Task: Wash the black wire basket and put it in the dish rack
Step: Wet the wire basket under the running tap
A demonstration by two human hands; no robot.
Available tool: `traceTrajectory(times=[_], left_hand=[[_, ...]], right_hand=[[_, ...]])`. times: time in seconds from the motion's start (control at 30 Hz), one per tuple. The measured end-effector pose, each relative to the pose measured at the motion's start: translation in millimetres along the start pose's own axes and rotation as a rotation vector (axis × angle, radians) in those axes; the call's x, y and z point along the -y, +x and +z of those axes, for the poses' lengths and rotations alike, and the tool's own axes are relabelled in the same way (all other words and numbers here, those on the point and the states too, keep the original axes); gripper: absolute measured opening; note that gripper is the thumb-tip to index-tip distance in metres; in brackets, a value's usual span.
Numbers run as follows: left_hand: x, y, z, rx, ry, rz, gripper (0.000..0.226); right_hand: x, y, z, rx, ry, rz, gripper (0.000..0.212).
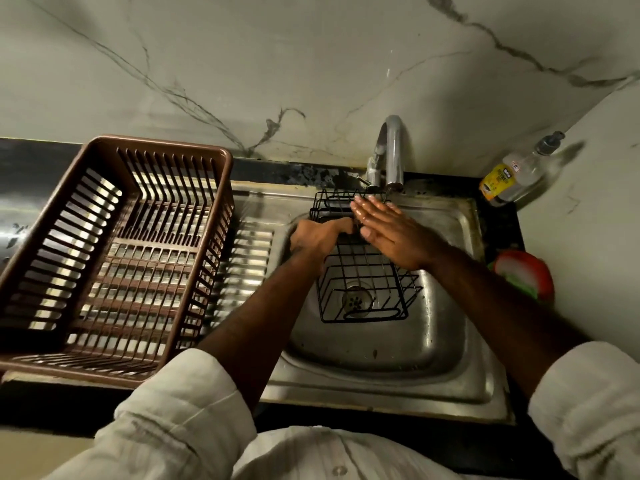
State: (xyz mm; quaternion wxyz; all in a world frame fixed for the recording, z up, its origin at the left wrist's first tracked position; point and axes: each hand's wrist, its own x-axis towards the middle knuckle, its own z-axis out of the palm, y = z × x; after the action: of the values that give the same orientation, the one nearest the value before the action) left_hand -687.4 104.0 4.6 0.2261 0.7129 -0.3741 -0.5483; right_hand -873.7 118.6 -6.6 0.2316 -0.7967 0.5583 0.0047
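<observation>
The black wire basket (363, 285) is held tilted over the steel sink (433, 341), its far end under the tap's spout. My left hand (317, 237) grips its left rim with curled fingers. My right hand (388, 230) lies flat on top of the basket with straight, wet fingers pointing toward the tap (391, 150). The brown plastic dish rack (114, 251) stands on the counter to the left of the sink and holds nothing.
A clear soap dispenser bottle (519, 171) stands in the back right corner. A red and green scrubber holder (523, 275) sits at the sink's right edge. The ribbed steel drainboard (252, 251) lies between rack and basin. The drain (356, 301) shows through the basket.
</observation>
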Motion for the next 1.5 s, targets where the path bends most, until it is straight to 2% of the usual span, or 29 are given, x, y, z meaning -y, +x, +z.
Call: traceTrajectory(times=[0.13,0.2,0.27,0.37,0.4,0.43,0.47,0.5,0.6,0.7,0.8,0.83,0.9,1.0,1.07,1.17,1.23,1.33,1.5], left_hand=[[4.2,-0.4,9.7,0.122,0.08,0.026,0.083],[5.0,2.1,9.7,0.18,0.146,0.066,0.072],[3.0,7.7,4.6,0.233,0.222,0.15,0.061],[-7.0,16.8,-8.0,0.383,0.298,0.276,0.032],[-11.7,20.2,-12.1,0.453,0.297,0.303,0.024],[-17.8,22.2,-15.5,0.519,0.289,0.325,0.026],[-25.3,23.5,-18.2,0.573,0.286,0.347,0.033],[-30.3,26.9,-18.9,0.607,0.294,0.359,0.039],[-41.7,37.3,-13.6,0.638,0.349,0.374,0.057],[-47.3,41.3,-3.8,0.657,0.384,0.388,0.066],[-45.1,37.7,9.9,0.668,0.371,0.408,0.065],[-42.9,36.1,15.6,0.647,0.345,0.407,0.064],[-33.6,35.2,26.9,0.593,0.22,0.369,0.059],[-17.8,24.5,39.0,0.526,-0.006,0.371,0.047],[-10.0,18.9,44.6,0.466,0.011,0.485,0.044],[-4.9,14.5,49.1,0.368,0.222,0.561,0.068],[-1.4,13.4,52.5,0.372,0.294,0.581,0.074],[0.5,6.3,59.2,0.419,0.241,0.632,0.073],[7.7,16.4,69.2,0.465,0.055,0.539,0.072]], right_hand=[[-11.8,12.4,-7.6,-0.086,0.023,0.23,0.076],[-12.9,13.3,-16.3,-0.117,0.07,0.331,0.067],[-14.3,9.6,-29.1,-0.087,0.219,0.45,0.06],[-11.4,0.5,-49.8,0.001,0.54,0.44,0.083],[-12.3,-2.2,-53.9,0.025,0.661,0.411,0.079],[-12.7,-6.0,-57.1,0.047,0.778,0.406,0.065],[-15.6,-8.2,-58.4,0.073,0.874,0.402,0.055],[-18.7,-10.8,-59.7,0.1,0.919,0.406,0.057],[-26.8,-13.6,-56.2,0.078,0.862,0.427,0.095],[-25.6,-10.7,-49.7,-0.029,0.817,0.49,0.105],[-24.2,-8.1,-45.7,-0.153,0.736,0.573,0.096],[-22.5,-9.2,-44.3,-0.177,0.684,0.619,0.101],[-14.7,-13.5,-42.3,-0.206,0.58,0.698,0.111],[-3.2,-19.2,-39.1,-0.269,0.549,0.745,0.109],[2.0,-21.3,-37.0,-0.298,0.58,0.76,0.107],[4.2,-23.6,-31.9,-0.343,0.618,0.811,0.108],[5.7,-26.0,-29.3,-0.381,0.675,0.85,0.111],[8.7,-28.0,-27.1,-0.452,0.71,0.89,0.116],[19.3,-27.2,-24.3,-0.482,0.538,0.906,0.114]])
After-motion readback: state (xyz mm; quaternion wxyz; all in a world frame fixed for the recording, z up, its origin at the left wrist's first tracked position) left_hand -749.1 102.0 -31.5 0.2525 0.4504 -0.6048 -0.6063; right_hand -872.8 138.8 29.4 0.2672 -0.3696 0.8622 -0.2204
